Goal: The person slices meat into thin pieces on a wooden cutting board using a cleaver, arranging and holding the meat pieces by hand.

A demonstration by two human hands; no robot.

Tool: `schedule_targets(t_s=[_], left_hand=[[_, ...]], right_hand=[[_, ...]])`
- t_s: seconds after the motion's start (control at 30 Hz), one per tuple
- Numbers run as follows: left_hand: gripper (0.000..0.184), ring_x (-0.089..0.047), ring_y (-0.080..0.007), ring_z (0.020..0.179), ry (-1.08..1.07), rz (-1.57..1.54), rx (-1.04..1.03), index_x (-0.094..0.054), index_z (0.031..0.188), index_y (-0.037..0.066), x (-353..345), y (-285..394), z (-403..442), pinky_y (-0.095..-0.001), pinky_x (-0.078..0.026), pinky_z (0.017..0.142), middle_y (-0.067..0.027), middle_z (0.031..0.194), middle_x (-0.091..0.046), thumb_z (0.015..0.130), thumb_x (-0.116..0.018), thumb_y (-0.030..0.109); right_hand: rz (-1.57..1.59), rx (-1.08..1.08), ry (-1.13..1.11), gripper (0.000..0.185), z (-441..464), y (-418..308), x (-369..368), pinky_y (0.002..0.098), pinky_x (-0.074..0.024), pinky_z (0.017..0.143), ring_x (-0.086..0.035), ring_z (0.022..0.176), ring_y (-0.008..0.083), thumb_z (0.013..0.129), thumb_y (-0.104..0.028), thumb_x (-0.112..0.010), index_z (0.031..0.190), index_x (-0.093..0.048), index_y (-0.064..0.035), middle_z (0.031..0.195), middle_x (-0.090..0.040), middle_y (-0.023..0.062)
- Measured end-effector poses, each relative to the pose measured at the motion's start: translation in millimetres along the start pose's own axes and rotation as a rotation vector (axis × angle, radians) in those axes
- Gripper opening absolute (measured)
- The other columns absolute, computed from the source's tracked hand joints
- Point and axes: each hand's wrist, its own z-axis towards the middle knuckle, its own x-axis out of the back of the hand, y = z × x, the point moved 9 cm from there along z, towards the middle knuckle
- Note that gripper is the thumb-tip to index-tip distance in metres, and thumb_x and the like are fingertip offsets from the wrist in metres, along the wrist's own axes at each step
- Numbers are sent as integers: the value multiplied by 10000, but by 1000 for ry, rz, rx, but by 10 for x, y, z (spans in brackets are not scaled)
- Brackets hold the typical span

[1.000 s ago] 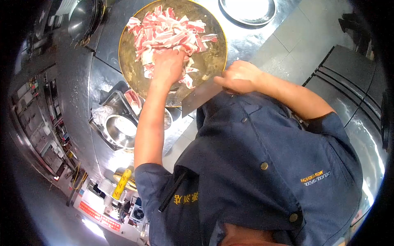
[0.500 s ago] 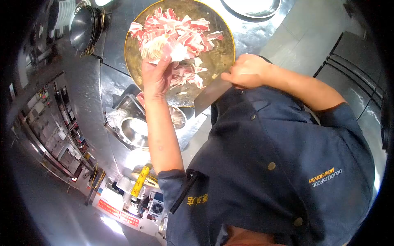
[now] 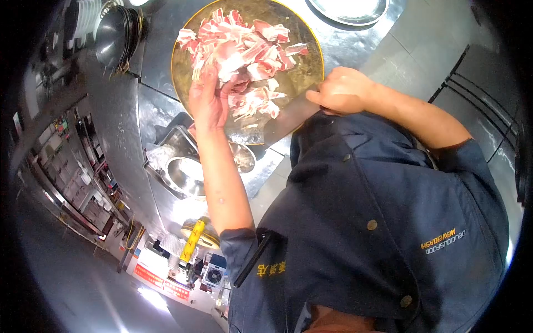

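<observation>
My left hand [image 3: 209, 105] is at the near left of a heap of thinly sliced red-and-white meat [image 3: 239, 47], thumb and fingers apart, fingertips against the slices. The heap sits on a round, yellow-rimmed chopping board [image 3: 304, 61]. A smaller pile of meat slices [image 3: 258, 102] lies nearer me on the same board. In my right hand [image 3: 341, 91], closed around its handle, is a cleaver [image 3: 288, 116]. Its wide blade points left, over the board's near right edge. Part of my left fingers is hard to separate from the meat.
Left of my forearm stand a metal tray [image 3: 180, 141] and a steel bowl [image 3: 186, 173]; another small bowl [image 3: 242, 157] is right of it. A round metal dish [image 3: 350, 14] is at the top right. Stacked dark pans [image 3: 114, 41] stand at the far left.
My left fingers have loosened, and the slices they held now rest on the heap. The cleaver has moved slightly up towards the board, its blade turned a little.
</observation>
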Motion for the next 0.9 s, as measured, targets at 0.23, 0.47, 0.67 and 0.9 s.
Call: schedule_targets(t_s=[0.23, 0.47, 0.67, 0.9], left_hand=[[509, -589, -386, 1376, 57, -217, 46, -399, 1563, -88, 189, 15, 47, -521, -531, 1150, -285, 1551, -521, 1134, -485, 173], [369, -632, -393, 1322, 110, 2, -32, -537, 1433, -83, 104, 122, -3, -485, -576, 1110, -287, 1463, -596, 1130, -509, 125], [327, -690, -325, 1248, 231, 227, -120, -605, 1355, -72, 336, 44, 96, -435, -584, 1091, -188, 1318, -708, 1129, -543, 155], [317, -715, -339, 1171, 207, -24, 13, -573, 1363, -81, 274, -7, 186, -447, -615, 1044, -217, 1283, -698, 1075, -605, 48]], right_hand=[[35, 11, -67, 329, 14, 10, -26, 550, -542, 665, -716, 749, 423, 864, -286, -743, 1039, -562, -74, 757, -687, 156], [58, -7, -88, 352, -3, 2, -49, 547, -548, 681, -721, 768, 425, 867, -292, -752, 1059, -561, -67, 759, -697, 165], [59, -43, -93, 297, -8, 4, -41, 548, -564, 699, -732, 773, 424, 856, -267, -730, 1027, -599, -61, 764, -720, 174], [39, -48, -124, 324, 7, -3, -47, 547, -567, 697, -729, 764, 425, 852, -269, -739, 1044, -590, -56, 760, -716, 175]])
